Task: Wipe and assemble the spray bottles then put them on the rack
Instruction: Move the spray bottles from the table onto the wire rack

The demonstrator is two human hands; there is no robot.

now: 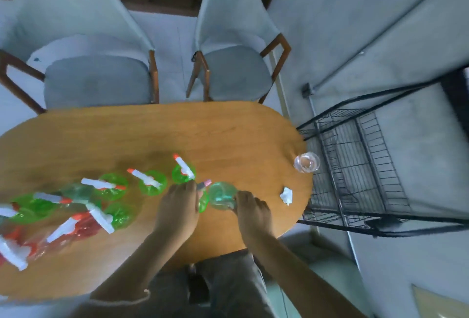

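At six o'clock on the wooden surface (152, 134): right hand (250, 212) curled round one pale clear bottle (222, 194); left hand (179, 209) gripping a pink-tipped spray head (204, 185) just beside it. From nine to eleven o'clock, about six green bottles (152, 183) and two red bottles (86, 226), blurred. At three o'clock, one clear bottle (306, 162), one crumpled wipe (286, 195); beyond the edge, one black wire rack (355, 165). At twelve, two chairs (233, 71).

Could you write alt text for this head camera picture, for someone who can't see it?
Two hands, left hand and right hand, hold a clear bottle over a wooden table. Green and red spray bottles stand at left; a wire rack is at right.
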